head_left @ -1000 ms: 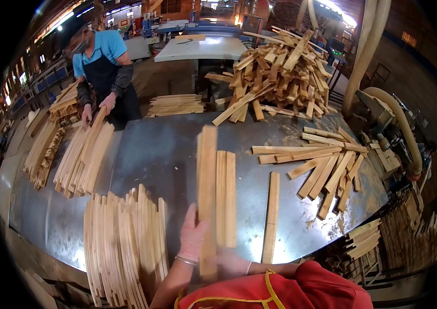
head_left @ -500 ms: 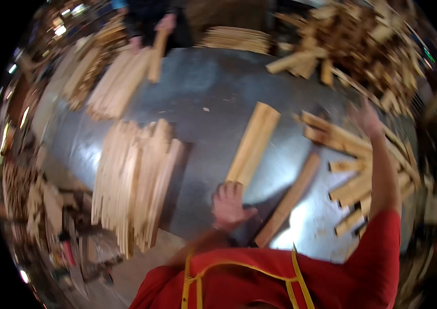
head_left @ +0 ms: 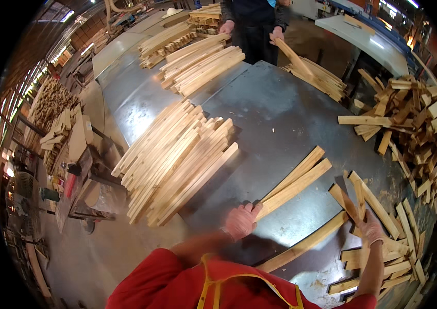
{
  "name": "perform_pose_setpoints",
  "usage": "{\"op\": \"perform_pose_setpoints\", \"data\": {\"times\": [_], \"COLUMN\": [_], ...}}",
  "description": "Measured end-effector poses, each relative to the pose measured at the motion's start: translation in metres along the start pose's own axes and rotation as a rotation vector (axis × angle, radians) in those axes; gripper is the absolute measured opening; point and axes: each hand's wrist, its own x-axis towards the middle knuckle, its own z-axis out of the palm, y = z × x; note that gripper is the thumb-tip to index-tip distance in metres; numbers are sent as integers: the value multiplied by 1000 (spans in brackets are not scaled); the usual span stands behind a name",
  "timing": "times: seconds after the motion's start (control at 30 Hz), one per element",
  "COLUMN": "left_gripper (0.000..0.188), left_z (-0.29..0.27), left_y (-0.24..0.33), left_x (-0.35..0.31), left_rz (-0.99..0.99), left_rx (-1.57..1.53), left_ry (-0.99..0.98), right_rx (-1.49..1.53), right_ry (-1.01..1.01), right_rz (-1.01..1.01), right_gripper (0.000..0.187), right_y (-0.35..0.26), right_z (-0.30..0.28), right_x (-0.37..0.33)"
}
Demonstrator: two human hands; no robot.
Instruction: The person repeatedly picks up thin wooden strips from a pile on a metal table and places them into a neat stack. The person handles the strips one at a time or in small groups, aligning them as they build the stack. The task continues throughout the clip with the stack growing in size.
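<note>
My left hand [head_left: 240, 220] grips the near end of a small bundle of pale wooden slats [head_left: 296, 177] lying at an angle on the grey metal table [head_left: 275, 113]. My right hand [head_left: 371, 229] is closed around one short slat [head_left: 358, 198] at the edge of the scattered slats [head_left: 388, 232] to my right. One long single slat [head_left: 306, 241] lies flat between my two hands. Both hands wear light gloves, and my red sleeves and yellow apron straps fill the lower edge.
A large fanned stack of slats [head_left: 177, 157] lies left of the bundle. Further stacks [head_left: 200, 62] sit at the far side, where another person's hands [head_left: 276, 34] handle slats. A jumbled heap of offcuts [head_left: 419, 116] rises at the right. A cluttered bench [head_left: 69, 154] stands beyond the table's left edge.
The view has swung left and down. My left hand has stayed at the bundle's near end. My right arm has come in from its outstretched reach and closed on a slat.
</note>
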Motion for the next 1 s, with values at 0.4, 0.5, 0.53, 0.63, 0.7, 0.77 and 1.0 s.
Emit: {"op": "perform_pose_setpoints", "data": {"times": [0.4, 0.5, 0.53, 0.63, 0.7, 0.77, 1.0], "left_gripper": [74, 65, 63, 64, 70, 74, 80], "left_z": [7, -25, -51, -10, 4, 4, -20], "left_y": [-145, -165, -156, -192, -219, -229, -166], "left_x": [-122, -150, -152, -160, -148, -141, -114], "left_rz": [-121, -83, -130, -110, -160, -155, 88], "left_rx": [-1277, -331, -160, 165, 248, 299, 161], "left_ry": [24, 131, 96, 445, 418, 386, 335], "right_rx": [834, 1090, 1006, 892, 879, 1027, -54], "right_ry": [-75, -457, -341, -540, -741, -595, 599], "right_rz": [-113, 174, -36, -102, -101, -477, 226], "right_gripper": [52, 52, 61, 77, 82, 84, 50], "right_y": [-308, -438, -435, -502, -510, -459, -219], "right_z": [286, 274, 322, 301, 274, 275, 155], "right_x": [3, -52, -37, -67, -73, -60, -88]}}
